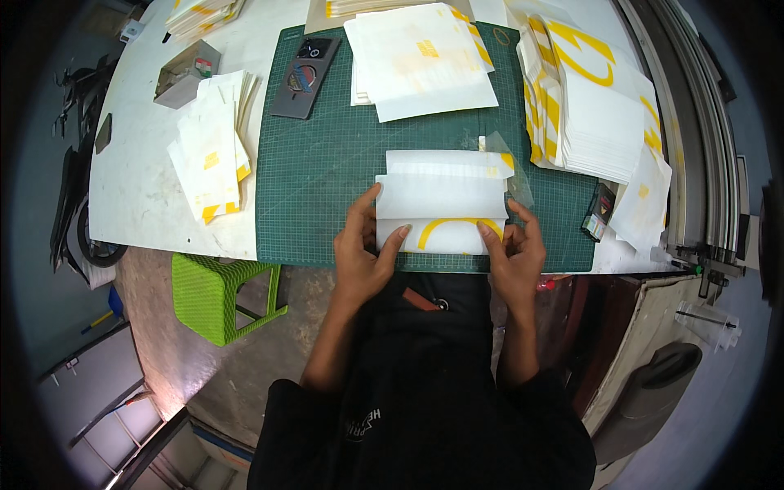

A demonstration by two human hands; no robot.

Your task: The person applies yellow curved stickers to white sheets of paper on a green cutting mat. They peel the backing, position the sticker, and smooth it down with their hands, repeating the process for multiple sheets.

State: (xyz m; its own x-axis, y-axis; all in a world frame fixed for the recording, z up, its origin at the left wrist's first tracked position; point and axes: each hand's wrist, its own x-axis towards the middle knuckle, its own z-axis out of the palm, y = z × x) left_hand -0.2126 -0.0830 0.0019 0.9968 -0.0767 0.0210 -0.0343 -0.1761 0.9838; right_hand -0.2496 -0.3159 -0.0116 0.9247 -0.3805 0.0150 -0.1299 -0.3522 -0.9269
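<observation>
A white paper sheet with yellow print (437,196) lies near the front edge of a green cutting mat (327,188), with creases running across it. Its near part is folded over and shows a yellow curve. My left hand (362,247) grips the left edge, thumb on top of the fold and fingers at the side. At the right edge my right hand (517,255) pinches the same sheet, its thumb on the yellow curve. A clear plastic piece (516,181) lies beside the sheet's far right corner. Whatever is under the paper is hidden.
Flat white sheets (425,69) lie at the back, folded ones (596,122) at the right, smaller ones (204,155) at the left. A phone (305,82) rests on the mat, a small dark box (599,211) at its right edge. A green stool (220,294) stands below.
</observation>
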